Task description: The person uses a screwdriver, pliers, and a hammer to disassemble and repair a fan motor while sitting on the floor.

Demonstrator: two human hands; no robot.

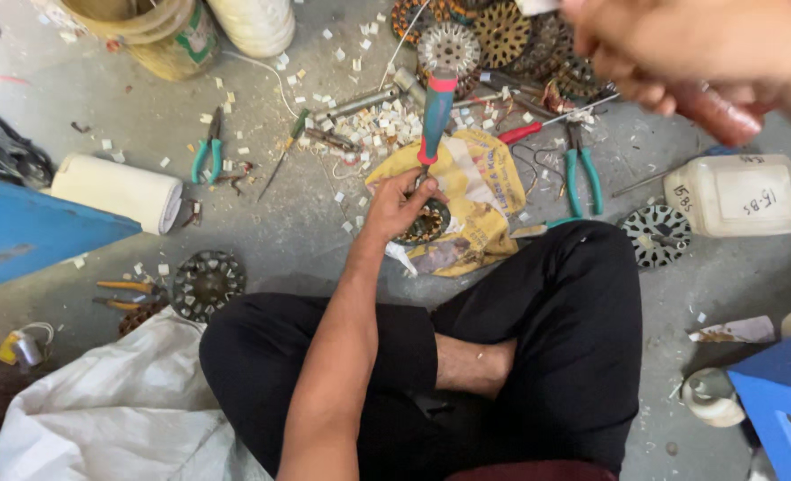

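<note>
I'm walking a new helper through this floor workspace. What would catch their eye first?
Probably the left hand at the centre, gripping a screwdriver with a teal and red handle over a round metal motor core on a yellow cloth. Next, the blurred right hand raised close to the camera at top right. Around them, pliers with teal grips and white paper scraps litter the grey floor.
</note>
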